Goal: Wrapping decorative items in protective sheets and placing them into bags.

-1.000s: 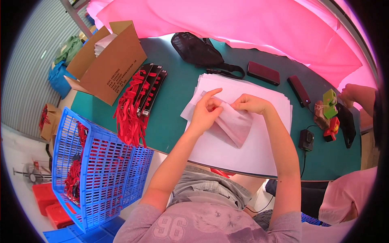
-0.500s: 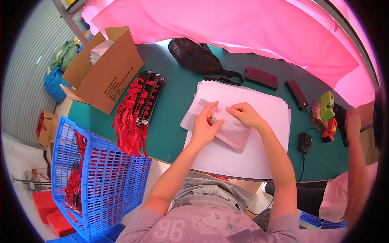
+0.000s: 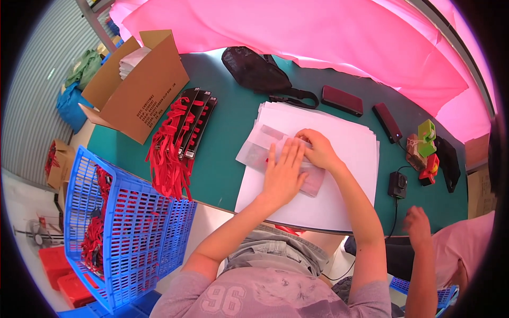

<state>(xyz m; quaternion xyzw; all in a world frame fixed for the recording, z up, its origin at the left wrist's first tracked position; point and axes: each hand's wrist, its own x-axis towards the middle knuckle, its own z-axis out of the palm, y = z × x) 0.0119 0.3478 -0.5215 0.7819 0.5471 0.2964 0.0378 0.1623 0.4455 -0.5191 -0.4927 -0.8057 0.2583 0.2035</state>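
Note:
A stack of white paper sheets (image 3: 347,185) lies before me. On it rest thin, translucent pinkish sleeves (image 3: 253,155), overlapping at an angle; a speck of red shows at my fingertips. My left hand (image 3: 284,172) lies flat on the sleeves, fingers stretched out and pointing away from me. Just right of those fingertips, my right hand (image 3: 319,150) has its fingers curled down onto the sleeves' upper edge. What its fingertips pinch is hidden behind them.
Left stand an open cardboard box (image 3: 140,108), carded red ribbons (image 3: 172,143) and a blue basket (image 3: 135,228). A black mesh bag (image 3: 254,71) and dark red case (image 3: 342,100) lie behind. Right are a green tape dispenser (image 3: 426,139), a small black camera (image 3: 397,184) and another person's hand (image 3: 417,225).
My left hand has flattened from a loose curl onto the sleeves and shifted right. My right hand has moved slightly left and up. The other person's hand has come nearer the table's front edge.

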